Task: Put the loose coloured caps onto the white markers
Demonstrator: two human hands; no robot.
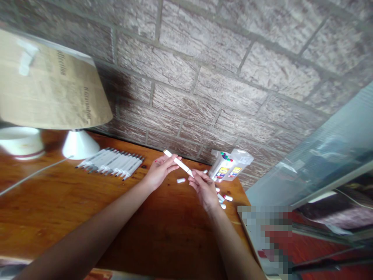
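A white marker (182, 165) slants above the table, its upper end marked orange-brown. My left hand (159, 172) grips the upper part of its barrel between thumb and fingers. At the lower, tapered end, the closed fingers of my right hand (206, 189) pinch the marker and partly hide its tip. A loose white cap (181, 181) lies on the table between my hands. Several more caps (228, 198) are scattered beside my right hand. To the left, several white markers (112, 161) lie side by side in a slanting row, dark ends toward the wall.
A clear plastic case (223, 168) with some markers in it stands at the back right, its lid open. On the left are a lamp (80, 146) with its cord and a white bowl (21, 144). The wooden table (37, 206) meets a brick wall (180, 62).
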